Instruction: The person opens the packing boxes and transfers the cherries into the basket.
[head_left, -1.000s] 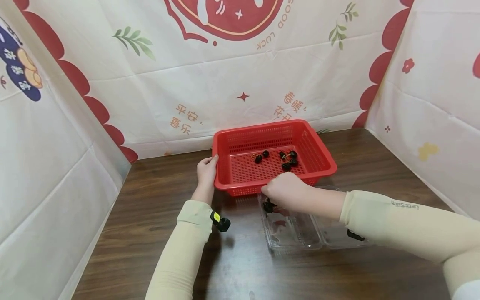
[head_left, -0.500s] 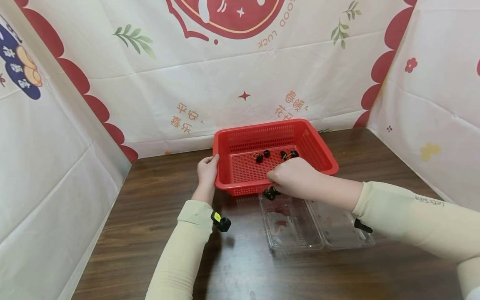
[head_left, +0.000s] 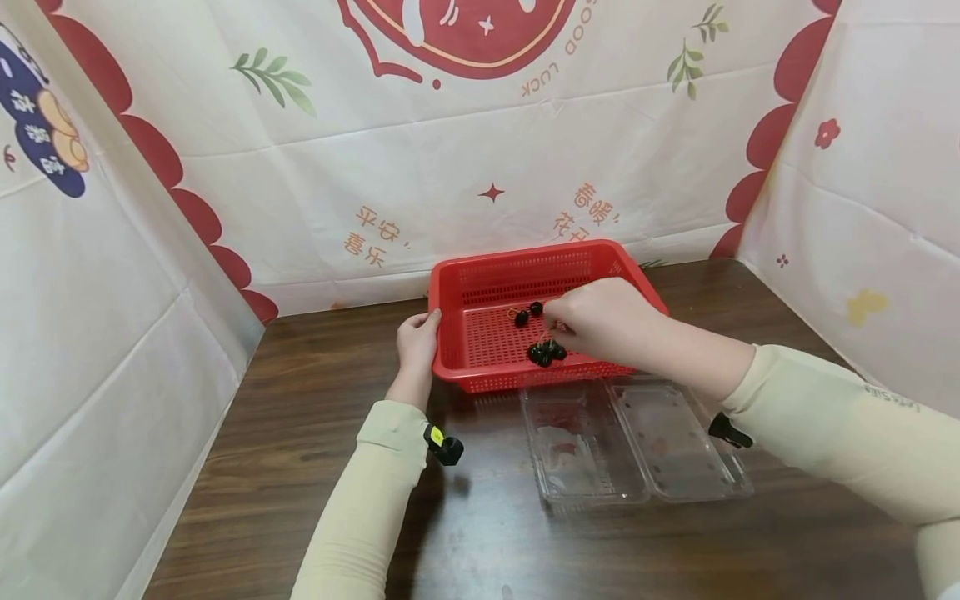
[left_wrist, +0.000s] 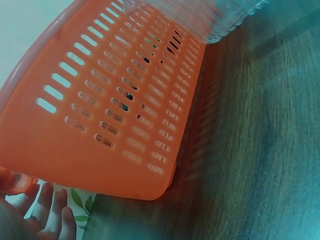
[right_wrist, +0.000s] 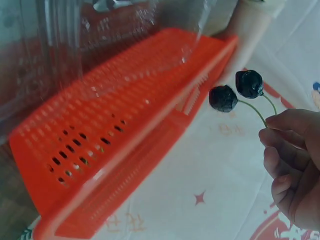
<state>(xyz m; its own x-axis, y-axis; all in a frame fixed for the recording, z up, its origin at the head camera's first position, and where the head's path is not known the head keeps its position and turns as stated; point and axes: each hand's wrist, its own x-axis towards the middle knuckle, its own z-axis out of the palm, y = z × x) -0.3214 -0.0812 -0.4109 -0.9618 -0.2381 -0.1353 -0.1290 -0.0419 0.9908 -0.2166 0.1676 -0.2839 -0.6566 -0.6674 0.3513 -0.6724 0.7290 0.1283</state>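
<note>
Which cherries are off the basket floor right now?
The cluster hanging by its stems from the right hand; the pair farther back lies loose in the red basket.

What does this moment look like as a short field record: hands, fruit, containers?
Left hand: holds the red basket by its left rim.
Right hand: pinches stems of dark cherries above the basket.
Other cherries: lying inside the basket.
Clear plastic box: open, on the wooden table, in front of the basket.

Left hand (head_left: 415, 337) extended forward near the desk's far left, fingers wrapped over a rim; right hand (head_left: 597, 319) raised, arm angled in from the right, fingertips pinched together.
</note>
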